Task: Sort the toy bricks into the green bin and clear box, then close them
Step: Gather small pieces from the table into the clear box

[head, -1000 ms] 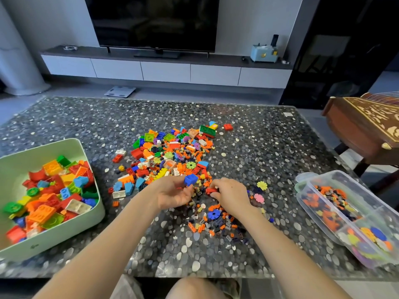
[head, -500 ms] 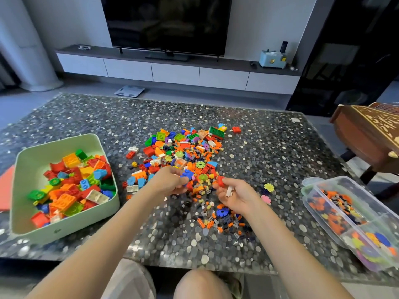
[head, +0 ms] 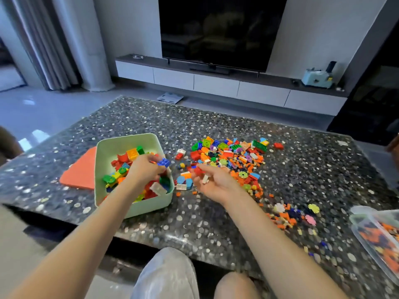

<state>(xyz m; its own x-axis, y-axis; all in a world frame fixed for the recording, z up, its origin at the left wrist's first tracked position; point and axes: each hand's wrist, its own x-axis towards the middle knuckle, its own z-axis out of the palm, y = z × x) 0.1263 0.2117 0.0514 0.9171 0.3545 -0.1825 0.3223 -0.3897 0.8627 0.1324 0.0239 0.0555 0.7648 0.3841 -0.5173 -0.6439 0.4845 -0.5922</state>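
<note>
The pale green bin (head: 121, 145) stands open on the left of the table, partly filled with large coloured bricks. My left hand (head: 144, 169) hovers over the bin's right side and pinches a blue brick (head: 164, 162). My right hand (head: 213, 182) is just right of the bin, palm up, fingers curled round a red brick (head: 197, 170) and a small white piece (head: 205, 179). The main pile of mixed bricks (head: 228, 156) lies behind my right hand. The clear box (head: 375, 236) shows at the right edge, open, holding small orange and dark pieces.
A flat orange lid (head: 81, 169) lies on the table left of the bin. A scatter of small pieces and flower-shaped discs (head: 289, 214) lies between my right arm and the clear box. The pebble-patterned table (head: 313, 169) ends near my knees.
My left hand has carried the blue brick from the pile leftward to above the green bin. My right hand followed to the left with its red and white pieces. The camera turned left.
</note>
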